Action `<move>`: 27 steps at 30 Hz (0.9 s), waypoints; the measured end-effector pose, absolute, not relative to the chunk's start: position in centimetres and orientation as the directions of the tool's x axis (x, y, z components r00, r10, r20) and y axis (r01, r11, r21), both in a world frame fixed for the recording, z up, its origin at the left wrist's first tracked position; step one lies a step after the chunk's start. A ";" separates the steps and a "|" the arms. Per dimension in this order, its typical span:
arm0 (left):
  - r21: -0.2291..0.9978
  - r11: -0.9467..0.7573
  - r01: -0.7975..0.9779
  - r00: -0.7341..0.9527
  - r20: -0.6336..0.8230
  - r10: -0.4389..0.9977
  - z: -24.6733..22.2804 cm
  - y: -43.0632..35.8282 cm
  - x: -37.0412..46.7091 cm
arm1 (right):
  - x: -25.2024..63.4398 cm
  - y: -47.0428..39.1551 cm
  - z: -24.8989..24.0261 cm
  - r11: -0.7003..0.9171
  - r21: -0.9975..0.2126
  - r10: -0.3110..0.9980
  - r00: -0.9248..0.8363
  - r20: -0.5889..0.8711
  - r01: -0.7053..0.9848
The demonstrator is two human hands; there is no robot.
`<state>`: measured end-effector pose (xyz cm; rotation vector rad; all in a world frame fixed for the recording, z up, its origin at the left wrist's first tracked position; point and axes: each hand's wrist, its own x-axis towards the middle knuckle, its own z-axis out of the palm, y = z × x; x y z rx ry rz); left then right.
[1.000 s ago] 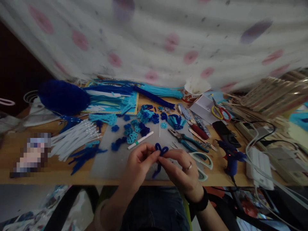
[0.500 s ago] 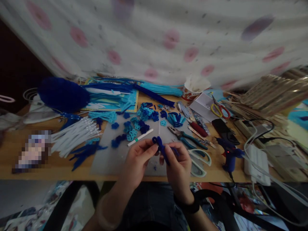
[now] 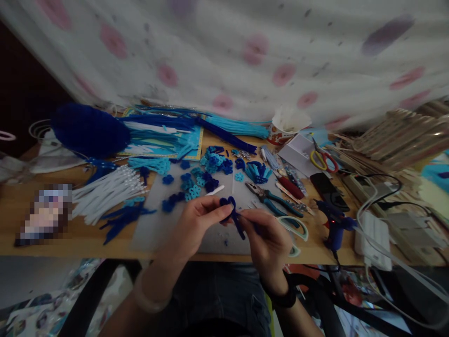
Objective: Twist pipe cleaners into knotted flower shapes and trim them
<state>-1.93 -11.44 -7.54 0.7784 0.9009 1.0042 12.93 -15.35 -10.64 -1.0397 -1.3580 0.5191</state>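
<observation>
Between my two hands is a dark blue pipe cleaner [image 3: 232,204], bent into small loops at its top with a tail hanging down. My left hand [image 3: 196,222] pinches the looped part between thumb and fingers. My right hand [image 3: 268,241] is closed at the other side, its thumb and fingertips on the pipe cleaner near the crossing. Both hands are above a grey mat [image 3: 154,234]. Just beyond them lie a white stick [image 3: 215,190], partly behind my left hand, and a cluster of light and dark blue fuzzy flowers [image 3: 192,191].
Pliers [image 3: 275,199] and white-handled scissors [image 3: 298,225] lie right of my hands. Farther right are a blue glue gun [image 3: 335,224] and a white power strip [image 3: 373,238] with cables. White pipe cleaner stems [image 3: 108,194] and a large dark blue bundle [image 3: 89,131] are at left.
My right hand has turned and shifted slightly right and down, its grip on the pipe cleaner changed. My left hand still pinches the loops, which look wider. The view has shifted slightly.
</observation>
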 end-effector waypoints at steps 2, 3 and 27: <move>0.799 0.411 -0.439 0.308 -0.296 0.904 -7.7 -11.4 -1.8 | 12.7 -15.5 -10.6 0.428 -0.890 0.857 0.243 0.454 0.155; 0.757 0.451 -0.473 0.334 -0.319 0.887 -7.7 -11.4 -1.8 | 12.5 -15.5 -10.6 0.395 -0.913 0.876 0.259 0.407 0.098; 0.844 0.343 -0.412 0.393 -0.175 0.903 -8.5 -11.4 -0.8 | 14.4 -13.5 -10.6 0.061 -0.950 0.983 -0.145 0.109 -0.305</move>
